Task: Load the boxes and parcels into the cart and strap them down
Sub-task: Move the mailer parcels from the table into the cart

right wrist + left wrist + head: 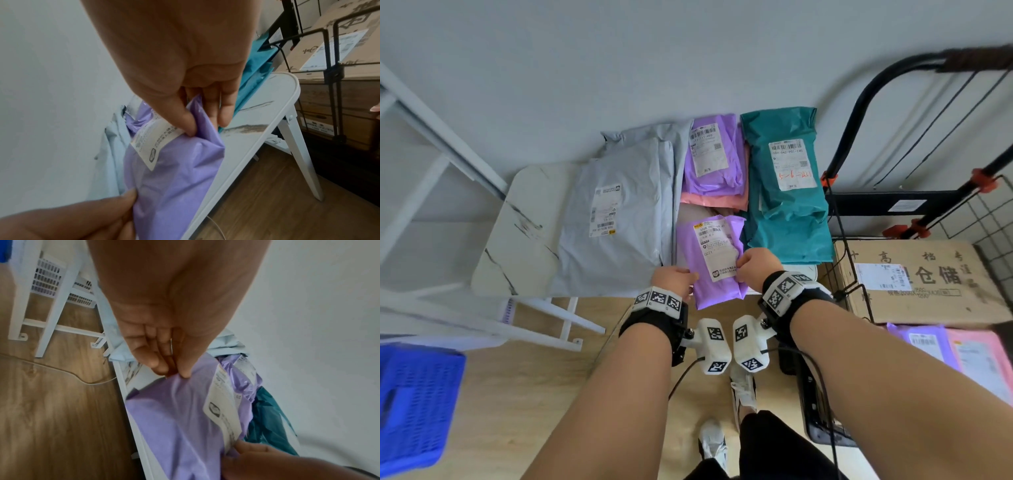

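Note:
A small purple parcel [709, 260] with a white label hangs over the near edge of the white table [517, 219]. My left hand [676, 279] pinches its left edge between thumb and fingers [180, 369]. My right hand [756, 263] pinches its right edge by the label [191, 128]. Behind it lie another purple parcel [714, 154] on a pink one [715, 202], a teal parcel [787, 185] and a large grey parcel [616, 219]. The black wire cart [859, 113] stands to the right, holding a cardboard box [921, 281].
Purple and pink parcels [955, 353] lie in the cart in front of the box. A blue crate [414, 404] sits at the lower left on the wooden floor. A white frame [431, 137] leans at the left. My shoes [743, 390] are below the table edge.

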Demonstrator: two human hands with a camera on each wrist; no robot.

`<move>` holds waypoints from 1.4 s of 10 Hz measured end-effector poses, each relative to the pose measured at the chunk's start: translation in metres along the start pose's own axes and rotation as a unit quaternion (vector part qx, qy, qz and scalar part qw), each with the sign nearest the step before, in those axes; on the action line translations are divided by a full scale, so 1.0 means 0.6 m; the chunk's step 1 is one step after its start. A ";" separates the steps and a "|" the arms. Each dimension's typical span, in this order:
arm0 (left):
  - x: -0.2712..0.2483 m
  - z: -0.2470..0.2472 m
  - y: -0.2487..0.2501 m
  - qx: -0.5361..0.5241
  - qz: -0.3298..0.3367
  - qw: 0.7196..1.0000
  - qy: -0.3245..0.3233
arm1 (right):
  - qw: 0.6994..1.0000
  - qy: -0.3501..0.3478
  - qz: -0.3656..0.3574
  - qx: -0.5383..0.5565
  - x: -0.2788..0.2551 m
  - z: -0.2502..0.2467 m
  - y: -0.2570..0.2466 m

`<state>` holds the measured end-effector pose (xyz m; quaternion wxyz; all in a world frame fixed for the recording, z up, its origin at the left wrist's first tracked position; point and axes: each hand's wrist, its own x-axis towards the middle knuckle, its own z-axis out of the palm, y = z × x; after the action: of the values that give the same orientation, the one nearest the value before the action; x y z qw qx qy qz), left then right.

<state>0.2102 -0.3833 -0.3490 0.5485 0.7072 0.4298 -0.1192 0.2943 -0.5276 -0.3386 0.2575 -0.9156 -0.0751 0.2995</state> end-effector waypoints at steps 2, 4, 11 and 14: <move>-0.054 -0.014 -0.002 -0.001 0.069 0.997 0.026 | 0.995 0.083 -0.007 0.058 -0.069 -0.010 0.006; -0.063 0.021 -0.001 0.040 0.117 0.990 0.063 | 0.976 0.180 0.033 0.117 -0.137 -0.017 0.057; -0.195 0.494 0.103 0.207 0.190 0.947 -0.155 | 0.929 0.244 0.241 0.135 -0.250 -0.228 0.477; -0.209 0.750 0.091 0.203 0.096 0.961 -0.164 | 0.934 0.195 0.273 0.122 -0.229 -0.334 0.700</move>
<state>0.3111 -0.8397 -0.3985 0.4647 0.8127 0.2310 -0.2650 0.2935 -1.0127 -0.3477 0.2853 -0.9027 0.2664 0.1811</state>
